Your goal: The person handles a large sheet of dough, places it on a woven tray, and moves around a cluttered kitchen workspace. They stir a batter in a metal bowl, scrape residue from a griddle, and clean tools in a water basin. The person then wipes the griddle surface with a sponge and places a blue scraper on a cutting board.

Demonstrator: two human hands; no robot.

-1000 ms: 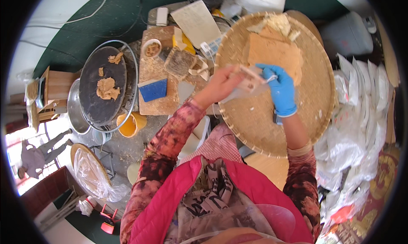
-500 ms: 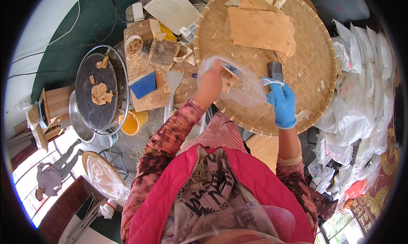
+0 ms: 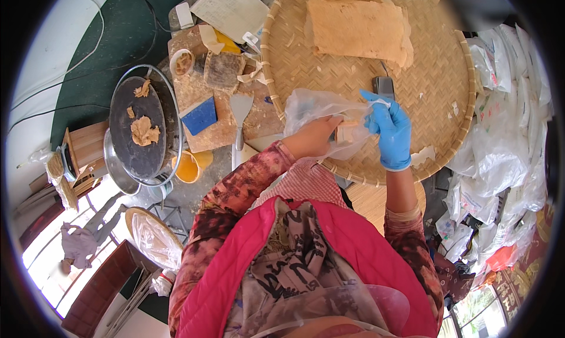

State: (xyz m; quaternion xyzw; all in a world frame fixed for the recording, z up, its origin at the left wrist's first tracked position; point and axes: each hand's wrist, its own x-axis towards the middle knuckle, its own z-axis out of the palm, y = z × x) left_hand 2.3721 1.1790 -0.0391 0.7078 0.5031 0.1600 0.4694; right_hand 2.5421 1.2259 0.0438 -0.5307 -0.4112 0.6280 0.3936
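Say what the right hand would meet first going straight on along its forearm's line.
Probably the small black device lying on the woven tray, just past the gloved right hand and the plastic bag it pinches; depth is unclear, so the hand might pass above.

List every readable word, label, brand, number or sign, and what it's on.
I don't copy wording; where it shows:
Grey top: large dark lettering, creased.
White sheet: fine writing, too small.
White plastic bags: print, too blurred.
Dark red surface: gold marks, unclear whether text.
Held clear bag: no readable print.
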